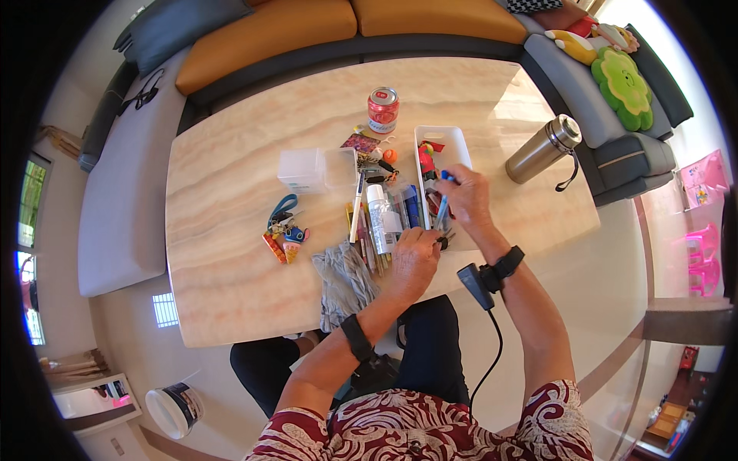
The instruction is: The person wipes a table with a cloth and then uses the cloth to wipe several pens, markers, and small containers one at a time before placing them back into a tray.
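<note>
My right hand (470,196) grips a blue pen (443,208) over the near half of a white plastic tray (458,152). At the tray's near end, my left hand (416,256) pinches a small black object (443,242); its kind is hard to tell. A red-and-green figure (426,162) lies inside the tray, and other contents are partly hidden by my right hand. Left of the tray lie a white-capped spray bottle (380,222), a white pen (357,210), a blue marker-like item (411,204) and several pens. A crumpled grey cloth (346,282) lies near the table's front edge.
A red-and-white drink can (383,112) stands behind an orange ball (390,155). Clear plastic boxes (302,170) and a keyring with charms (286,233) are at left. A steel vacuum flask (542,150) stands right, on the marble-patterned table (242,299). A cable (496,357) hangs from my right wrist device.
</note>
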The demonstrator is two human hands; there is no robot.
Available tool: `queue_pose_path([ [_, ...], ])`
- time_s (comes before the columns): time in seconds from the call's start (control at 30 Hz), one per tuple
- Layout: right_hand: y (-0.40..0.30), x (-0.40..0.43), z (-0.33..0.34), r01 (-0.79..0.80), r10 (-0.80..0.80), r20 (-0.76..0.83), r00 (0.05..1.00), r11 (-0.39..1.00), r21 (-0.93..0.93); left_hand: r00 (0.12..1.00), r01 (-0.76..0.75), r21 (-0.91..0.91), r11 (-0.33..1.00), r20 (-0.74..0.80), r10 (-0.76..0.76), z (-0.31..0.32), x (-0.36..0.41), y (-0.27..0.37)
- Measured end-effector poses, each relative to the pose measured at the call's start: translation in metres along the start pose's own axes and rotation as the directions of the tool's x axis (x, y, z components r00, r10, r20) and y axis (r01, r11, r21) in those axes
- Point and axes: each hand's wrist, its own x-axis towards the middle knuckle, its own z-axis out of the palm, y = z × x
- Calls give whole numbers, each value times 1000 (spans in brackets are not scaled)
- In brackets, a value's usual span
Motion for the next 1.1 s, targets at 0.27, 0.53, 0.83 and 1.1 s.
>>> queue_pose_path([
  [0.27, -84, 1, -50, -51, 10, 90, 996, 882, 469, 964, -21, -108, 994, -267, -9, -39, 30, 21],
  [0.53, -76, 7, -30, -163, 11, 268, 963, 818, 552, 730, 532, -806, 261, 280, -623, -66, 27, -3],
  [0.83, 28, -18, -1, 411, -214, 448, 868, 815, -409, 590, 596, -798, 92, 357, -725, -94, -2, -33],
  [1.1, 31, -5, -6, 365, -247, 273, 930, 719, -592, 576, 596, -796, 102, 336, -745, -102, -8, -38],
])
